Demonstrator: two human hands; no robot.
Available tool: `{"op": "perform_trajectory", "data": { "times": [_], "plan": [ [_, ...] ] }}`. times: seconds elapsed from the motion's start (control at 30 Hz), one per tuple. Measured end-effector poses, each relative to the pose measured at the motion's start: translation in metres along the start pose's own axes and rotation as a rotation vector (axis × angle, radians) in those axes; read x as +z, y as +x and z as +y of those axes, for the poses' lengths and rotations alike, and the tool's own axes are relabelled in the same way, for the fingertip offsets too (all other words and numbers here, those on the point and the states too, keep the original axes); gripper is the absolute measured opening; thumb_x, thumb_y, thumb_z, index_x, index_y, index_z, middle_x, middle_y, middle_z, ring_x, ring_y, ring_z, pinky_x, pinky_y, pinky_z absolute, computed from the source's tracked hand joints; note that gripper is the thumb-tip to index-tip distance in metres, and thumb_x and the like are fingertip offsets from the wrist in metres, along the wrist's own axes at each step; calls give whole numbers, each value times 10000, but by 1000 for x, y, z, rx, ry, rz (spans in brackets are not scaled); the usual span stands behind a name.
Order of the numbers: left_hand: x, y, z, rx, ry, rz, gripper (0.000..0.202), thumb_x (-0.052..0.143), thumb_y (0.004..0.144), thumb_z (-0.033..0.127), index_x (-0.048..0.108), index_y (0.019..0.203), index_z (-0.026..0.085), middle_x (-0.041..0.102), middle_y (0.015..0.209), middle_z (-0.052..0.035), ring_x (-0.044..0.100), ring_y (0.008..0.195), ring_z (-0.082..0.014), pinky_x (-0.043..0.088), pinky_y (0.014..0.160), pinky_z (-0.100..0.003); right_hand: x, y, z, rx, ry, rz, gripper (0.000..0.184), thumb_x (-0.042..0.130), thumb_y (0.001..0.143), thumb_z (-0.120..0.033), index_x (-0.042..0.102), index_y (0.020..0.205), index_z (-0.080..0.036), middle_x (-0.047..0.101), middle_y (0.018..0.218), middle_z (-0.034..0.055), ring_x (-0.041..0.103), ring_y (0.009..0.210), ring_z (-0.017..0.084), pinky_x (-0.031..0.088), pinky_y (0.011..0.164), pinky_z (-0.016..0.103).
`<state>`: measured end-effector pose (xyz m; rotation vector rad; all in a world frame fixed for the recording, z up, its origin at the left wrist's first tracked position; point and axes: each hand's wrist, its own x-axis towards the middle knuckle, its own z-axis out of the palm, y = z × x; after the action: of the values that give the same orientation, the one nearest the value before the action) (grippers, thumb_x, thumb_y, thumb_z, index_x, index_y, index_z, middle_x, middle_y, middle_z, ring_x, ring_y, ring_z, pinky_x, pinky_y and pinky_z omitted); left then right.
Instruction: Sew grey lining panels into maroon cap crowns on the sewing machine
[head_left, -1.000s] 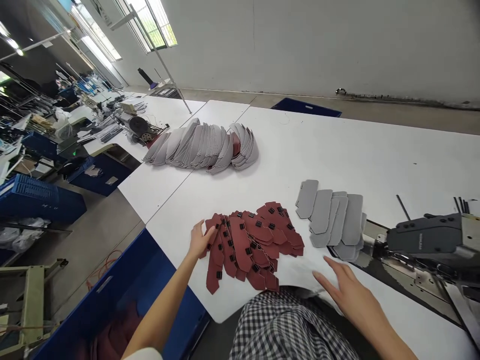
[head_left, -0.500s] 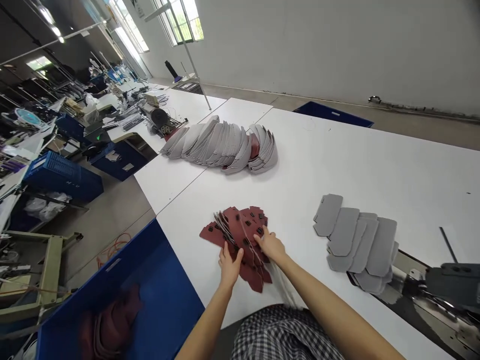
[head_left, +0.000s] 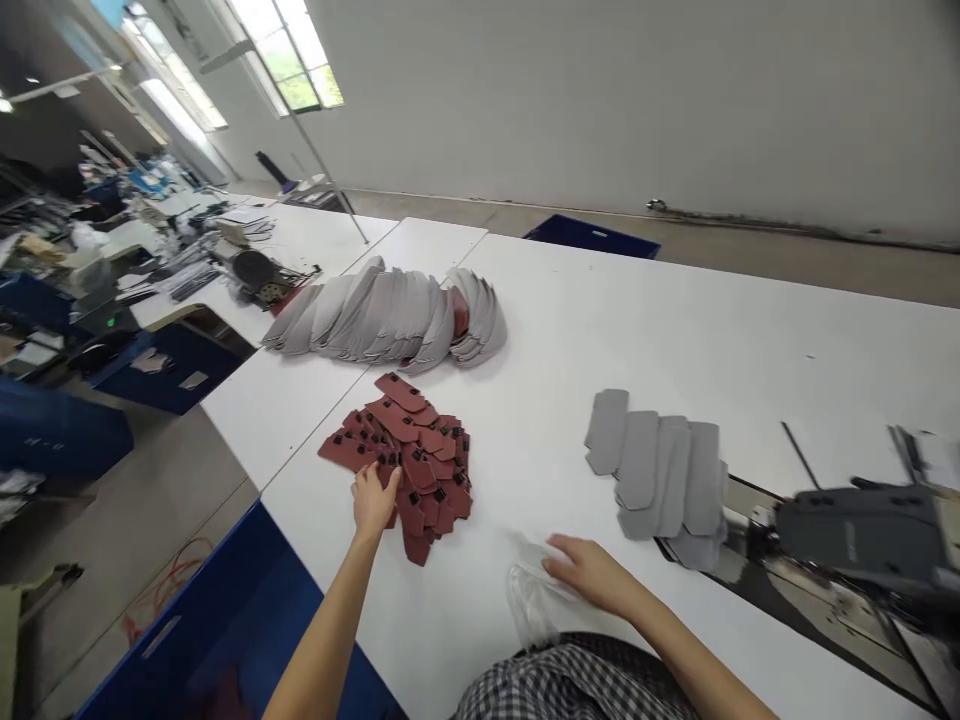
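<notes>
My left hand (head_left: 375, 497) rests with its fingers spread on the near-left side of a fanned-out pile of dark red cut pieces (head_left: 427, 470). Small black marks or tabs show on many of these pieces. To the right of the pile, my right hand (head_left: 592, 575) is just above the white table, with thumb and fingertips closed on a pale, loose tie (head_left: 529, 600). This tie is smeared by motion and hangs in loops toward my lap; its exact kind is unclear.
A long row of overlapping grey pieces (head_left: 390, 315) lies behind the red pile. Grey panels (head_left: 637, 460) are stacked on the right, beside a sewing machine (head_left: 855, 535). A blue bin (head_left: 262, 600) stands below the table's left edge. A checked cloth (head_left: 562, 685) covers my lap.
The red pieces have spread out loosely on the table. My right hand has left them and moved right with the pale tie. My left hand stays at the pile; the view has turned right.
</notes>
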<state>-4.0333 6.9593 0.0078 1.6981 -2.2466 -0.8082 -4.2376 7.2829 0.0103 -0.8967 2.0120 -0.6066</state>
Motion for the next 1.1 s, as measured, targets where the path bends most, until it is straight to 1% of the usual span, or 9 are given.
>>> {"op": "perform_trajectory", "data": {
  "times": [0.1, 0.23, 0.37, 0.47, 0.53, 0.63, 0.83, 1.0, 1.1],
  "plan": [
    [29, -29, 61, 211, -35, -2, 543, 370, 971, 387, 340, 1441, 118, 287, 1558, -214, 200, 1513, -322, 154, 1251, -506, -8, -70, 60, 209, 90, 64, 480, 488, 800, -550, 702, 1088, -232, 742, 1119, 87, 684, 1036, 304, 527, 863, 366],
    [119, -75, 179, 546, -69, -342, 443, 557, 908, 387, 510, 1306, 196, 533, 1406, -121, 450, 1367, -238, 324, 1188, -362, -14, -127, 121, 506, 172, 297, 741, 385, 783, -650, 618, 1255, -128, 655, 1278, 208, 652, 1094, 394, 524, 863, 486],
    [212, -114, 283, 598, -14, -532, 691, 617, 867, 498, 433, 1411, 114, 435, 1518, -208, 379, 1433, -324, 324, 1178, -408, -25, -130, 153, 606, 284, 527, 706, 357, 844, -602, 570, 1289, -96, 615, 1324, 213, 622, 1137, 364, 481, 959, 490],
    [251, -129, 329, 524, 55, -556, 901, 531, 891, 605, 263, 1492, -10, 208, 1608, -322, 196, 1514, -418, 212, 1217, -495, -41, -103, 165, 620, 368, 685, 551, 422, 930, -517, 556, 1292, -124, 614, 1308, 176, 592, 1187, 297, 454, 1019, 454],
    [260, -136, 341, 490, 97, -577, 948, 490, 900, 630, 199, 1505, -40, 148, 1614, -348, 131, 1529, -435, 171, 1221, -520, -54, -80, 170, 626, 411, 774, 494, 494, 969, -481, 531, 1321, -137, 555, 1376, 162, 557, 1228, 275, 446, 1035, 465],
    [259, -152, 339, 499, 136, -654, 870, 480, 900, 628, 267, 1498, 33, 275, 1602, -291, 241, 1513, -386, 249, 1201, -461, -71, -48, 176, 644, 479, 844, 440, 525, 995, -476, 554, 1299, -158, 562, 1348, 131, 573, 1182, 260, 464, 1017, 486],
    [248, -185, 331, 512, 181, -769, 645, 669, 732, 687, 612, 1110, 167, 638, 1312, -230, 451, 1357, -446, 366, 1095, -507, -89, -10, 164, 489, 609, 698, 371, 606, 968, -451, 613, 1183, -149, 653, 1104, 77, 644, 956, 208, 551, 865, 421],
    [247, -167, 348, 403, 89, -820, 843, 935, 435, 519, 616, 1109, 126, 607, 1320, -270, 548, 1237, -482, 422, 1040, -526, -93, 1, 126, 238, 571, 571, 387, 643, 943, -431, 603, 1214, -158, 652, 1115, 72, 641, 958, 212, 547, 864, 417],
    [241, -150, 339, 294, -56, -867, 699, 908, 581, 419, 614, 1143, 126, 677, 1211, -194, 636, 1132, -368, 499, 975, -477, -92, -2, 105, 161, 507, 515, 508, 720, 865, -416, 562, 1277, -165, 639, 1134, 85, 624, 980, 232, 518, 891, 447]
  ]
}}
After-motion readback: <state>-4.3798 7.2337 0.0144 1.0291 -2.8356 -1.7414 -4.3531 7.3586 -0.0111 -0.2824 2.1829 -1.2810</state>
